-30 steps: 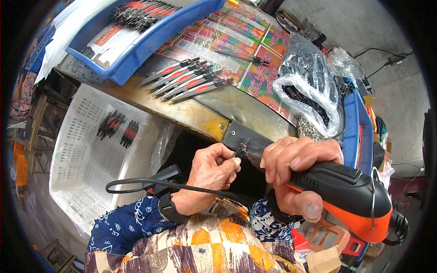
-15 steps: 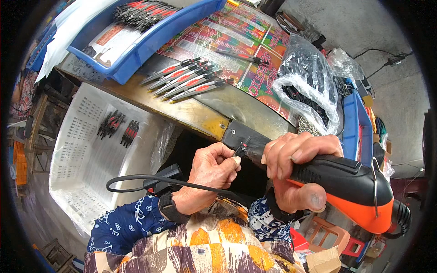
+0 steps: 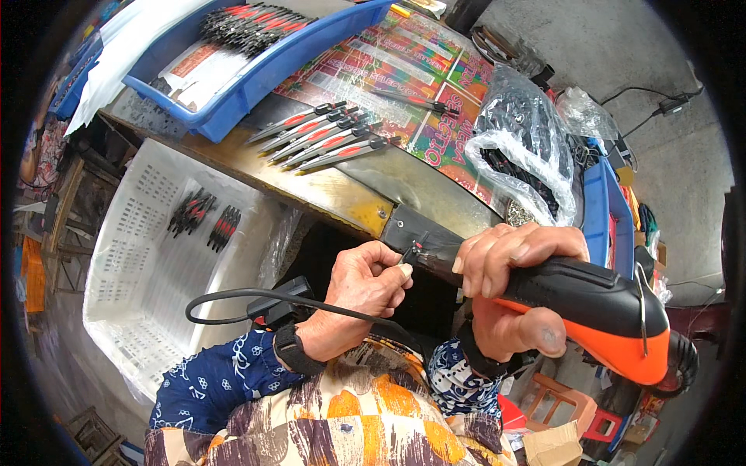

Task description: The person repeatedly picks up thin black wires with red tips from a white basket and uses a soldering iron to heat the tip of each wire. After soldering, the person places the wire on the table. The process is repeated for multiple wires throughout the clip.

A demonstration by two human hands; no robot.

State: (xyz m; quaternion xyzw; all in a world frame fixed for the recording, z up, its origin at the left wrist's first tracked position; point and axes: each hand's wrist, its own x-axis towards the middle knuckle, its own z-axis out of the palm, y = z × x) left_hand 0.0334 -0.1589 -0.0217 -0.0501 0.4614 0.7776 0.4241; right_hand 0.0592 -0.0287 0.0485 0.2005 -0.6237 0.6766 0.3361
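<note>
My right hand [image 3: 521, 276] grips a black and orange corded power tool [image 3: 598, 311] from above, fingers over its front part and thumb underneath. The tool's nose points left toward a small black and red part [image 3: 414, 251]. That part sits at a dark metal block [image 3: 413, 233] on the bench edge. My left hand [image 3: 361, 283] pinches the part's lower end between thumb and forefinger, the other fingers curled in. My right fingers partly cover the tool's front. A black cable [image 3: 256, 292] loops across my left wrist.
Several slim pointed silver, red and black pieces [image 3: 318, 140] lie on the bench [image 3: 342, 186]. A blue tray [image 3: 214, 116] behind them holds more. Left, a white plastic basket [image 3: 148, 272] contains black and red pieces. A clear bag [image 3: 524, 116] of black parts stands at the right.
The rear of the power tool has shifted slightly upward, and my right hand has moved a little right with it. My left hand keeps its pinch in nearly the same place.
</note>
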